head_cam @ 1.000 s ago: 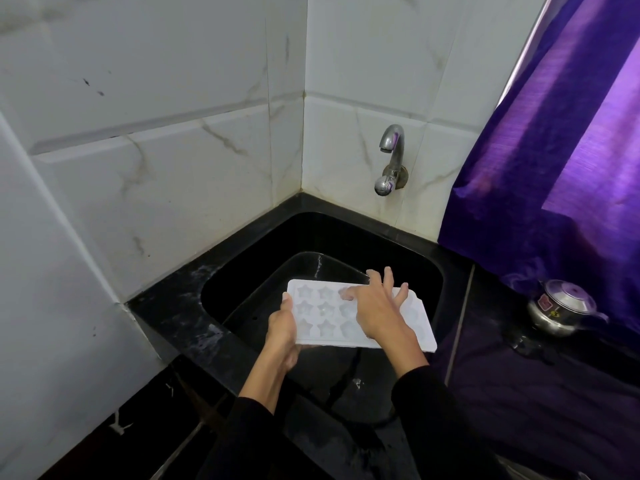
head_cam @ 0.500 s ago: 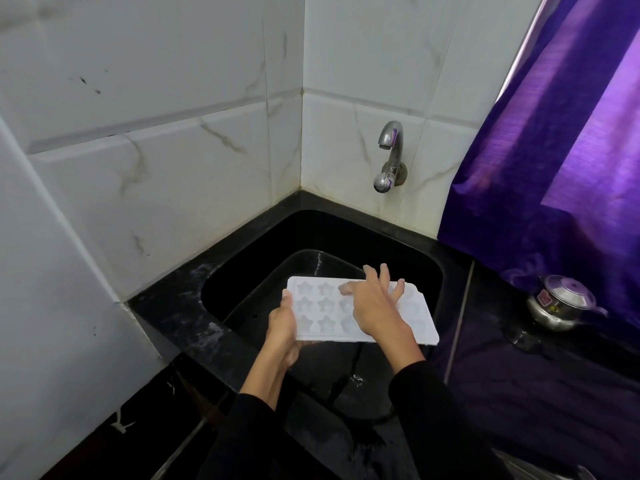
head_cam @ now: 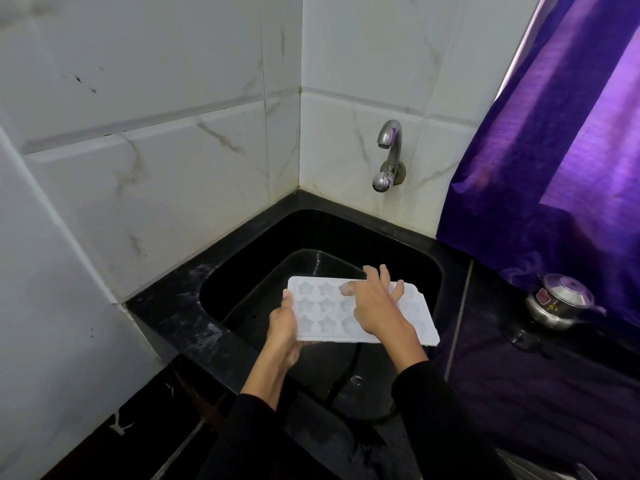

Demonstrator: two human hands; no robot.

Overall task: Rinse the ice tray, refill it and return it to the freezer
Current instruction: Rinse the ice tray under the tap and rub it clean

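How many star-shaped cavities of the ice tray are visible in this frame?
6, at the ice tray's left end, beside the left hand: two each in the far, middle and near rows. The right hand covers the middle, so more may be hidden.

You are standing in a home kitchen corner. A black sink (head_cam: 429, 271) is sunk into a dark bench (head_cam: 166, 317), with a wall tap (head_cam: 389, 155) above the sink on white marbled tiles (head_cam: 156, 168). Right of the sink sits a steel pot (head_cam: 561, 301) beneath a purple curtain (head_cam: 554, 150).

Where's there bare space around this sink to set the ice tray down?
Bare patches: the black counter left of the sink, against the tiled wall, and the strip between sink and steel pot. Crowded: over the basin, where both hands, left and right, hold the tray.
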